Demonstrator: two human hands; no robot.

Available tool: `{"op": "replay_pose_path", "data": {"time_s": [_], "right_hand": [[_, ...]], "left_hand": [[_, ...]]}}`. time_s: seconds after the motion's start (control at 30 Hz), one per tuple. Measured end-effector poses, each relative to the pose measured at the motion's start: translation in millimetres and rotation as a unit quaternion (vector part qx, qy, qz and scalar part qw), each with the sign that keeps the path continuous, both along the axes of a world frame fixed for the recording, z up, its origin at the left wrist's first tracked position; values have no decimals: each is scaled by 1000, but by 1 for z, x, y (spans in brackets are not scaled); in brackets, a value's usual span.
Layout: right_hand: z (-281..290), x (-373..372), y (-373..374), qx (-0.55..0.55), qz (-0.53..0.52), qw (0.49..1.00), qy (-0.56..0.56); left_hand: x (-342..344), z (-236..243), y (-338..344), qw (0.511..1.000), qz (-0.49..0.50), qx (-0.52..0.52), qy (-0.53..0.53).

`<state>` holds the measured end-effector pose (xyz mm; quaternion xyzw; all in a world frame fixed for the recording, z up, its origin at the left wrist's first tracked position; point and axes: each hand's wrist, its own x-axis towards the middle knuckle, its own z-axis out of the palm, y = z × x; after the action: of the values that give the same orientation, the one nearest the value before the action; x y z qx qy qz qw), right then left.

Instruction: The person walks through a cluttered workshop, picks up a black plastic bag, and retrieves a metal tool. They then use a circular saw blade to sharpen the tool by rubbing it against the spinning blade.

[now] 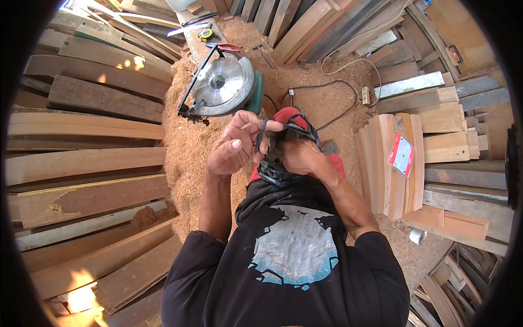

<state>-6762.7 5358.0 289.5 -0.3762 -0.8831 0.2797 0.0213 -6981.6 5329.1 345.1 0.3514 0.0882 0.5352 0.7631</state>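
Note:
A crumpled black plastic bag [271, 173] lies in my lap, its opening toward my hands. My left hand [231, 143] is closed at the fingertips on a dark strip [261, 136] that looks like the bag's handle, looped by the index finger. My right hand [300, 156] is curled at the bag's mouth, its fingertips hidden by the dark plastic. What the bag holds cannot be made out. Just beyond the left hand, a green circular saw [256, 94] rests with its round blade [218, 82] facing up.
Sawdust [188, 163] covers the floor. Planks [87, 128] are stacked along the left, more boards [389, 180] on the right with a red-and-white packet [401, 155] on top. A tape measure [206, 35] and red-handled pliers [230, 47] lie past the saw. A power cord [348, 111] crosses the floor.

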Motion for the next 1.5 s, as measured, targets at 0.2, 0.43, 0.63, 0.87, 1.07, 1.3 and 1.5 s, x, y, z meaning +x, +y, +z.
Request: {"op": "replay_pose_path", "data": {"time_s": [0.2,0.43,0.63,0.87,1.07,1.3,1.5], "right_hand": [[-3,-6,11,-61,-129,990,-24],[-45,-30,30,50,5,994,-93],[-41,-39,50,35,-20,986,-163],[-49,-33,63,-24,-23,986,-164],[-49,-21,43,58,-64,994,-73],[-33,-7,23,-13,-149,989,-14],[-8,-5,16,15,-116,991,-72]], "left_hand": [[4,7,2,1000,-4,1,-1],[14,8,-2,999,-18,17,21],[6,2,1,996,16,0,88],[9,-4,3,968,59,-6,242],[0,-19,10,976,132,-39,171],[31,4,0,710,212,72,668],[31,-32,8,665,196,95,714]]}}
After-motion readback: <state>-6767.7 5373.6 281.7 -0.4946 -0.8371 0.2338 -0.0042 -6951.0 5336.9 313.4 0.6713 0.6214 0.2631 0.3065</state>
